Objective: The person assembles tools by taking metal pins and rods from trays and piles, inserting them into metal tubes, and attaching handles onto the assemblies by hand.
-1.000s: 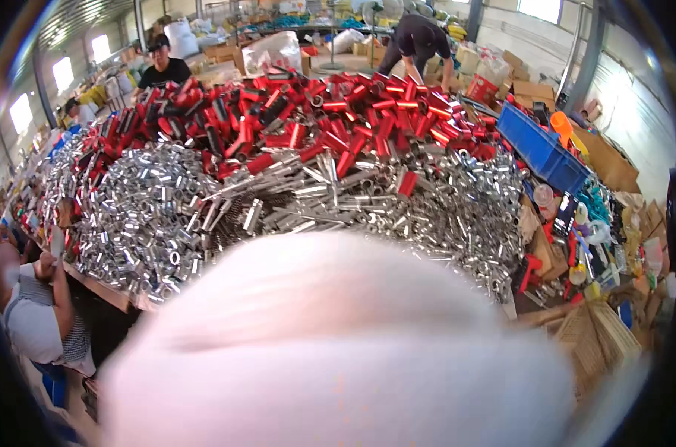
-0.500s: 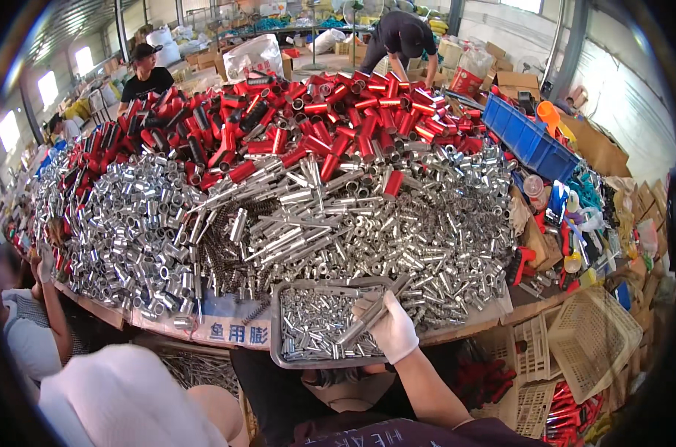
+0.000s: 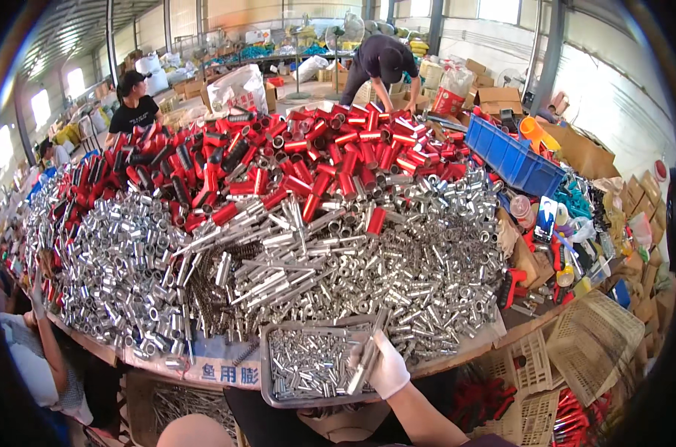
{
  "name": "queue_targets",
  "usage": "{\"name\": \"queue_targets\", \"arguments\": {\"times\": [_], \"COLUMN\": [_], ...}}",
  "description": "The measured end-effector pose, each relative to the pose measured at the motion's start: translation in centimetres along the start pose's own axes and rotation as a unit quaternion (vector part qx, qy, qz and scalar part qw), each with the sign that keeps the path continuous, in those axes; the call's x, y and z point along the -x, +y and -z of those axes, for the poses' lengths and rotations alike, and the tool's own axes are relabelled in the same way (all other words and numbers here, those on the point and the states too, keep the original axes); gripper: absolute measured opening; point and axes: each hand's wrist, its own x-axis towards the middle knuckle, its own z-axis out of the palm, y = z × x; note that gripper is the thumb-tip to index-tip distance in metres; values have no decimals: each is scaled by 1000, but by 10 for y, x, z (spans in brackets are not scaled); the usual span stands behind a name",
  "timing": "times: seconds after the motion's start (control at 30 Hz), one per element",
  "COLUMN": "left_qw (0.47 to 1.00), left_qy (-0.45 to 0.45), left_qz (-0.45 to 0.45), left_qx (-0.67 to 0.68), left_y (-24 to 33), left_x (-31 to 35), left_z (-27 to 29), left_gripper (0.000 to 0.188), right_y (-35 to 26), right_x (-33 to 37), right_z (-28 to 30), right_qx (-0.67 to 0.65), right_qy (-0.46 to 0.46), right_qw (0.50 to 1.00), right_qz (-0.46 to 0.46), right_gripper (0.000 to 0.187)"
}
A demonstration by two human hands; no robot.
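Note:
My right hand (image 3: 389,366), in a white glove, is closed around a slim silver metal rod (image 3: 368,359). The rod slants over the right side of a grey plastic tray (image 3: 266,376). Inside that tray lie many small metal pins and sleeves (image 3: 308,361). My left hand does not show; a rounded patch of bare skin at the bottom edge may be part of my left arm. Just beyond the tray spreads a heap of longer metal rods (image 3: 282,287), with small metal fittings (image 3: 427,283) to its right.
Silver tube pieces (image 3: 122,261) and red cylinders (image 3: 353,160) cover the table. A blue crate (image 3: 513,156) stands at the right, cream baskets (image 3: 595,343) lower down. One person (image 3: 383,59) bends at the far side; another (image 3: 135,104) is at far left, a third (image 3: 40,357) near left.
My view has tilted up, so the table sits lower. The large white gloved shape at lower left has left the picture. My right hand still grips the rod, now held more steeply.

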Motion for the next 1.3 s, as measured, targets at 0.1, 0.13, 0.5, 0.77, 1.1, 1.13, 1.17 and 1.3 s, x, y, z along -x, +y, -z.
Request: {"name": "queue_targets", "arguments": {"times": [0.1,0.13,0.5,0.77,1.1,1.13,1.17,1.3], "left_qw": [999,996,775,754,859,871,869,801], "left_qy": [42,81,-90,-130,-124,-100,-139,-271], "left_qz": [-25,-37,404,390,496,481,473,496], "left_qx": [-4,-15,-478,-513,24,24,-53,-198], "left_y": [-23,-37,-337,-338,-159,-160,-160,-157], "left_x": [14,28,76,85,134,136,136,116], "left_z": [-8,-10,-20,-24,-120,-120,-117,-107], "left_gripper": [29,29,44,22,40,41,41,43], "right_y": [-8,-10,-15,-14,-21,-20,-19,-16], "right_x": [3,1,8,9,23,23,22,28], "right_z": [13,21,17,8,-3,-2,0,-8], "right_qx": [16,6,-2,53,185,186,198,216], "right_qy": [84,86,18,-71,-116,-122,-119,-134], "right_qw": [996,996,998,990,969,968,966,963], "right_qz": [6,-3,-64,-110,-116,-114,-112,-89], "right_gripper": [43,43,43,46,38,38,37,31]}}
